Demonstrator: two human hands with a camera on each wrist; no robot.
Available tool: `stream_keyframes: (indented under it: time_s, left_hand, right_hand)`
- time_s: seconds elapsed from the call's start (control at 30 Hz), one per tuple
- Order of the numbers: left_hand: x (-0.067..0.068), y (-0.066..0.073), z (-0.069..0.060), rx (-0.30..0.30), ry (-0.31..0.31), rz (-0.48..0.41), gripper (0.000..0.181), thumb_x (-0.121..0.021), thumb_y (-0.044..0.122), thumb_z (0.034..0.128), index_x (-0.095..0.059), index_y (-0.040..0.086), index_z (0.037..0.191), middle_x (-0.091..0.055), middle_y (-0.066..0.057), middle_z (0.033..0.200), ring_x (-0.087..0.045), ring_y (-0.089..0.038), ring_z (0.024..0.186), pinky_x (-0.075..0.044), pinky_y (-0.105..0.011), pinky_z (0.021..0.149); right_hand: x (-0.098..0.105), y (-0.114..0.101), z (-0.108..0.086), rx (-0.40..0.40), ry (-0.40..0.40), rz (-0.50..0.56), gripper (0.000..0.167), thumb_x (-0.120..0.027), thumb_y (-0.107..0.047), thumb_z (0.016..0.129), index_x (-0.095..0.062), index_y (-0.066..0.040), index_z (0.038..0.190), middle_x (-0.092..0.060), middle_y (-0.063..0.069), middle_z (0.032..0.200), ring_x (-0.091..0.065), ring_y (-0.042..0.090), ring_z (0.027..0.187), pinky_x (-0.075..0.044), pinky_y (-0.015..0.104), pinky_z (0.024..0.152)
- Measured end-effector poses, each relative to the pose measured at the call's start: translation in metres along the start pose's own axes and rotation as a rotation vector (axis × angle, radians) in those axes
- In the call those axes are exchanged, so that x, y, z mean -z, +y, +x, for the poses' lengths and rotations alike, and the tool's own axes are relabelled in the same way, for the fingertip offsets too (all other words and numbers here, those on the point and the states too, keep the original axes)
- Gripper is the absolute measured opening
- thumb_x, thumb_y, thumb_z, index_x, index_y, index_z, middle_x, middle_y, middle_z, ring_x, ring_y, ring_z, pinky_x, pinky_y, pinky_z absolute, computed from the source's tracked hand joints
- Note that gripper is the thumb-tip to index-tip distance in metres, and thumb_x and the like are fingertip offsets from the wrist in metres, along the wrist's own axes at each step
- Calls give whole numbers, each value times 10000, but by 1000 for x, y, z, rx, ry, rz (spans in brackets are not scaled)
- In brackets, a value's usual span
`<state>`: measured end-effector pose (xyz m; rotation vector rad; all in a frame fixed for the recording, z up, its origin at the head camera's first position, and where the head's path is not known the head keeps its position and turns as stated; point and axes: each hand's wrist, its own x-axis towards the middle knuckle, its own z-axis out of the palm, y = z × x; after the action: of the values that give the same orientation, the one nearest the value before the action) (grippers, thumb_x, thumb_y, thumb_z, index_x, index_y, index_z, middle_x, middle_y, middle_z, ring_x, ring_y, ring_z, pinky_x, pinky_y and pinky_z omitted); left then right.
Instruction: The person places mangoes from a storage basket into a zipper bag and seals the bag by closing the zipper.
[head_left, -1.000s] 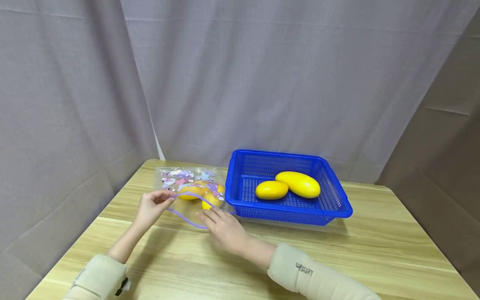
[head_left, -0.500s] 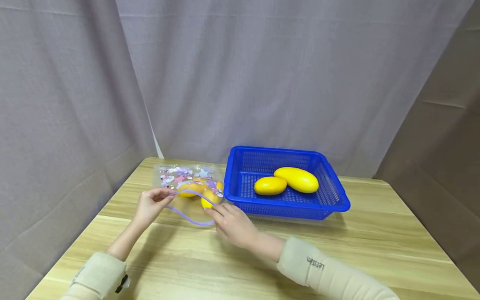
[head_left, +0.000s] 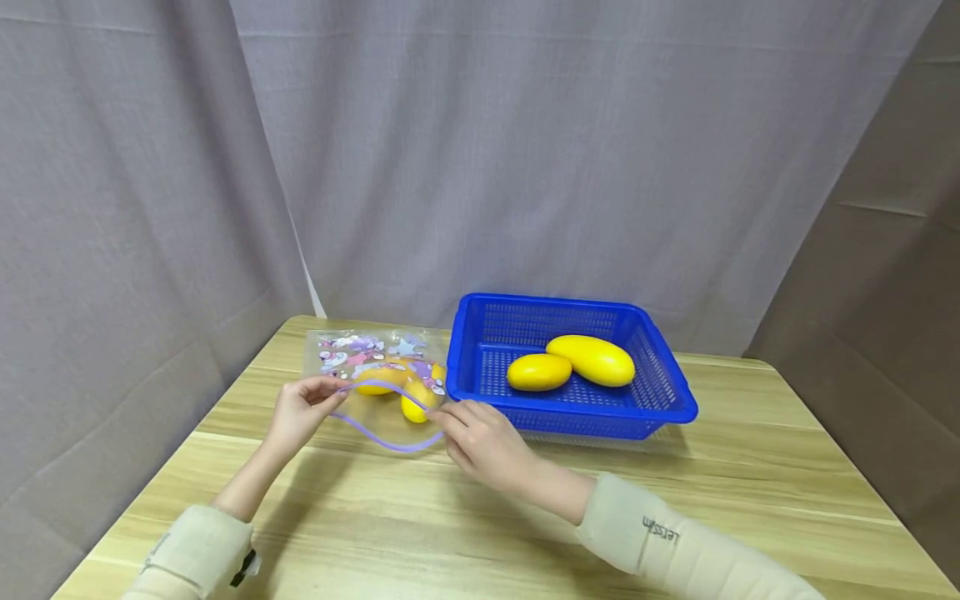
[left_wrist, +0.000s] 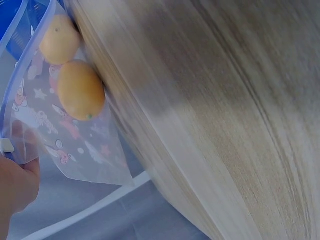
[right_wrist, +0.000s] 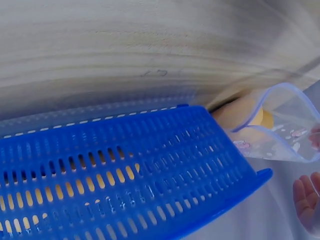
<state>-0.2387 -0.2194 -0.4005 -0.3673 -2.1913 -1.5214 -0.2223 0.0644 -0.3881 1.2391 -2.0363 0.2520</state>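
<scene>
A clear zip bag [head_left: 360,350] printed with stars and cartoon figures lies on the table, its purple-edged mouth gaping. Several yellow mango-like fruits [head_left: 416,403] are inside it. With thumb and fingers, my left hand [head_left: 298,417] pinches the left end of the mouth; a white zip slider [left_wrist: 6,145] shows there in the left wrist view. My right hand [head_left: 487,446] pinches the upper purple rim toward its right end, close to the blue basket's front left corner. Its thumb is partly hidden under the fingers.
A blue plastic basket [head_left: 570,411] with slotted walls stands right of the bag, very close to it. Two yellow fruits, one larger [head_left: 592,360] and one smaller [head_left: 538,372], lie in it. Grey curtains [head_left: 525,167] hang behind the wooden table [head_left: 375,533].
My right hand has moved rightward along the bag's purple rim, and more of the mouth shows between the hands. The left hand keeps its hold; the basket and its fruits stay put.
</scene>
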Motion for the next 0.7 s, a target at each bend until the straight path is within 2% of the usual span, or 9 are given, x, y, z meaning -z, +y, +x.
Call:
stream_keyframes:
  time_s: [0.1, 0.33, 0.57, 0.7]
  left_hand:
    - [0, 1, 1, 0, -7, -11, 126, -649, -83, 814, -654, -147, 921, -722, -154, 828, -622, 63, 702, -530, -96, 674]
    - [2, -1, 0, -2, -10, 8, 117, -654, -70, 818, -672, -118, 923, -679, -289, 891, -624, 55, 713, -523, -86, 673]
    - [1, 0, -1, 1, -4, 29, 114, -658, -70, 813, -670, -121, 914, -707, -221, 849, -603, 81, 694, -522, -91, 654]
    - [1, 1, -1, 0, -7, 17, 116, -656, -76, 811, -666, -126, 916, -690, -266, 879, -600, 89, 704, -521, -86, 668]
  right_hand:
    - [4, 2, -1, 3, 11, -3, 359, -650, -59, 754, -659, -74, 1113, -689, 3, 989, -614, 142, 836, -533, 261, 769]
    - [10, 2, -2, 21, 31, -23, 282, -682, -81, 750, -681, -92, 1032, -694, -12, 927, -614, 128, 799, -522, 234, 710]
    - [16, 3, -2, 23, 59, -21, 215, -687, -86, 753, -684, -98, 968, -688, -12, 886, -623, 132, 799, -522, 241, 707]
    - [17, 4, -5, 13, 71, -15, 199, -693, -79, 751, -687, -93, 949, -681, -10, 858, -607, 129, 760, -513, 236, 680]
